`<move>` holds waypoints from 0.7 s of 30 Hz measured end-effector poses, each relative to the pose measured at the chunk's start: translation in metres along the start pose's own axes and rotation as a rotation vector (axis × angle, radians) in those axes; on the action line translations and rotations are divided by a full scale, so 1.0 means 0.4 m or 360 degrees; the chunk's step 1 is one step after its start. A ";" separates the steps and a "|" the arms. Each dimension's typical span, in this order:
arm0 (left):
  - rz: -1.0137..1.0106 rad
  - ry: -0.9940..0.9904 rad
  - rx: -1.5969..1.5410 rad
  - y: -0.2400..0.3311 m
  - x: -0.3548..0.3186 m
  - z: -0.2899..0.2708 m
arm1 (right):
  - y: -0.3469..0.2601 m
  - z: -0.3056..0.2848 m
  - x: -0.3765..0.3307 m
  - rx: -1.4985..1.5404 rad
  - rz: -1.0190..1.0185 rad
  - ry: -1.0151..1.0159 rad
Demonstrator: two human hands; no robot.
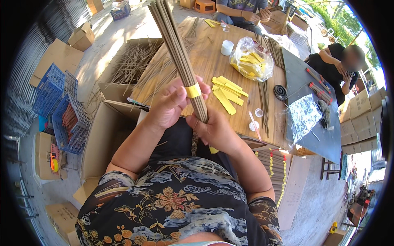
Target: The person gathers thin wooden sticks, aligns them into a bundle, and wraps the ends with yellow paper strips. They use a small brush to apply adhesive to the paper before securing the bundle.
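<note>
A bundle of thin brown incense sticks (176,45) slants up and to the left in front of me. A yellow paper band (193,90) circles it. My left hand (170,102) is closed around the bundle at the band, its thumb on the near side and fingertips showing beyond. Lower down, my right hand (213,129) grips the sticks near their bottom end. A bit of yellow shows just under that hand; what it belongs to is hidden. Beyond my hands, loose yellow paper strips (227,93) lie on the wooden table (197,53).
A clear bag of yellow strips (252,59), a white jar (227,48) and a small white dish (254,125) with a pink stick are on the table. Left stands a carton of loose sticks (135,65) beside blue crates (72,123). Two people sit across and at right.
</note>
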State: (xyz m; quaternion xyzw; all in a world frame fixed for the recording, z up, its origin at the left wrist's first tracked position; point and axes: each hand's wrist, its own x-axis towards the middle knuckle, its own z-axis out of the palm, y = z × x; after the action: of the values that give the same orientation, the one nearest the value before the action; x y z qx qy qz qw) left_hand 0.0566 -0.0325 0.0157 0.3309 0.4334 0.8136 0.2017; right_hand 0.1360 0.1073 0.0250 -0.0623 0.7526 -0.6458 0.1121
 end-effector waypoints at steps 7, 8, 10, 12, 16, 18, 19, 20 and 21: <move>-0.0006 0.0374 0.0221 -0.007 -0.008 0.031 | 0.057 0.021 0.037 -0.0706 -0.0412 0.0631; -0.0036 0.0374 0.0210 -0.004 -0.008 0.032 | 0.059 0.026 0.038 -0.0574 -0.0395 0.0570; -0.0069 0.0346 0.0186 0.005 0.002 0.035 | 0.049 0.024 0.038 -0.0405 -0.0466 0.0388; -0.0130 0.0295 -0.0052 0.007 -0.003 0.034 | 0.014 0.009 0.024 0.0056 -0.0157 -0.0029; -0.0140 0.0120 -0.0375 0.005 0.002 0.039 | 0.010 0.004 0.014 0.0767 0.0096 -0.0495; -0.0178 0.0032 -0.0489 0.002 0.002 0.035 | 0.019 0.011 0.012 0.1024 0.0194 -0.0589; -0.0164 0.0003 -0.0519 0.001 0.004 0.032 | -0.002 0.014 0.007 0.1107 0.0280 -0.0559; -0.0219 -0.0054 -0.0554 0.009 0.002 0.032 | 0.009 0.019 0.012 0.1237 0.0296 -0.0664; -0.0267 -0.0113 -0.0581 0.014 0.002 0.033 | 0.018 0.021 0.016 0.1363 0.0298 -0.0777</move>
State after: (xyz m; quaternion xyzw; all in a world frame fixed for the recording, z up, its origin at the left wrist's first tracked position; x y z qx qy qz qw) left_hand 0.0650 -0.0276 0.0261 0.2801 0.2974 0.8468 0.3406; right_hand 0.1325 0.0989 0.0161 -0.0921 0.3743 -0.8505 0.3578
